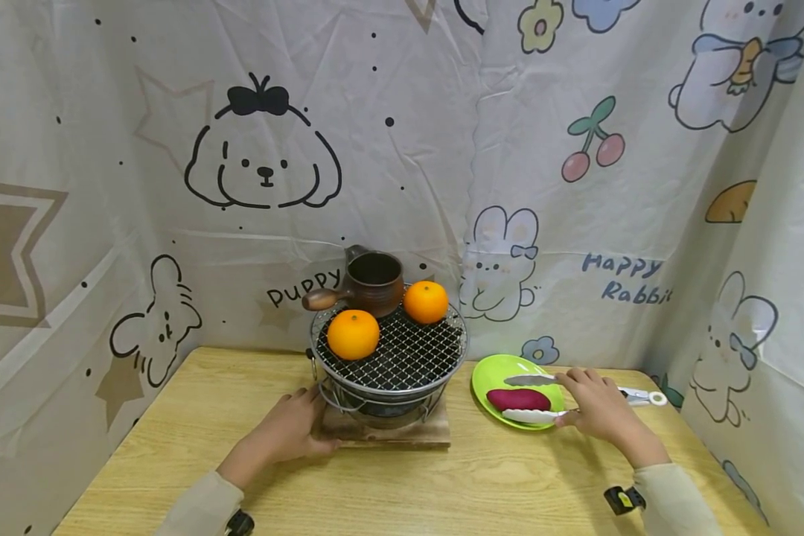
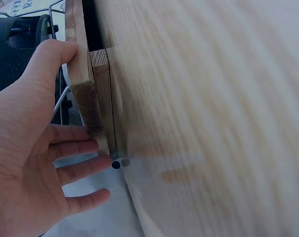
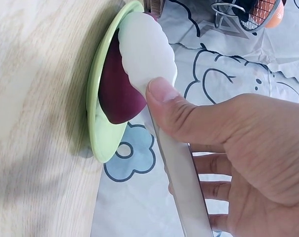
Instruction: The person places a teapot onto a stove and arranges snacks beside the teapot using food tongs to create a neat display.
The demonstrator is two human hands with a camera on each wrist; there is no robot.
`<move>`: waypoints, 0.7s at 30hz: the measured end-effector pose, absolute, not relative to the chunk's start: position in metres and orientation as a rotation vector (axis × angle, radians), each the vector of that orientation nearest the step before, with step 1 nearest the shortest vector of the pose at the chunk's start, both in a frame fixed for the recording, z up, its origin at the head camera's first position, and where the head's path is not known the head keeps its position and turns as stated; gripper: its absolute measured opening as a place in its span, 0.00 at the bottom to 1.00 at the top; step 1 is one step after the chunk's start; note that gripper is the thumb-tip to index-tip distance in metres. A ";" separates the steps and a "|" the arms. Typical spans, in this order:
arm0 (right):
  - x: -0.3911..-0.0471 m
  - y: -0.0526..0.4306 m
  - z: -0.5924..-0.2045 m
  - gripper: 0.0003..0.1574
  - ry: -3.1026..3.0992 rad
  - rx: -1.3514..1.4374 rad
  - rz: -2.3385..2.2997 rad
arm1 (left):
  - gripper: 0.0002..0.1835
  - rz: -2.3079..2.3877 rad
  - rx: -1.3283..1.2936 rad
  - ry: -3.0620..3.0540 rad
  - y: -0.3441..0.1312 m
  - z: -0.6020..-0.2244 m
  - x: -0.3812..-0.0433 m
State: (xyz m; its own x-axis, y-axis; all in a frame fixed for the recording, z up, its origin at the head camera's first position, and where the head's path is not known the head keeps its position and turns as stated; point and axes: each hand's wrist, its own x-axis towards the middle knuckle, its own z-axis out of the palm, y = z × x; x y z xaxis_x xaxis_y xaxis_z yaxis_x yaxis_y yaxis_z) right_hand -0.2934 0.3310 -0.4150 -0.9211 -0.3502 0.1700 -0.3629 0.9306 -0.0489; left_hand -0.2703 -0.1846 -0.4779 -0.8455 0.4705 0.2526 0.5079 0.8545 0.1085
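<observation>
My right hand [image 1: 596,406] grips metal tongs [image 3: 181,182] with pale scalloped tips, thumb on one arm and fingers on the other. The tongs' tips are spread on either side of a purple-red sweet potato [image 1: 519,400], which lies on a green plate [image 1: 492,365]. At the left, my left hand [image 1: 295,428] rests against the wooden board [image 1: 402,435] under a small round grill [image 1: 402,357]. In the left wrist view its thumb touches the board's edge, and the other fingers extend loosely along the side.
On the grill's wire mesh sit two oranges [image 1: 353,335] and a brown clay pot [image 1: 375,286] with a side handle jutting left. A printed cloth [image 1: 402,164] hangs behind and beside the wooden table [image 1: 496,484].
</observation>
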 end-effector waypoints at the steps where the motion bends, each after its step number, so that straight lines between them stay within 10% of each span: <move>1: -0.293 0.331 -0.415 0.46 -2.932 0.540 0.119 | 0.52 -0.254 -0.752 -2.815 -0.185 -0.478 -0.270; 21: -0.291 0.334 -0.416 0.45 -2.956 0.524 0.124 | 0.52 -0.229 -0.764 -2.776 -0.184 -0.479 -0.270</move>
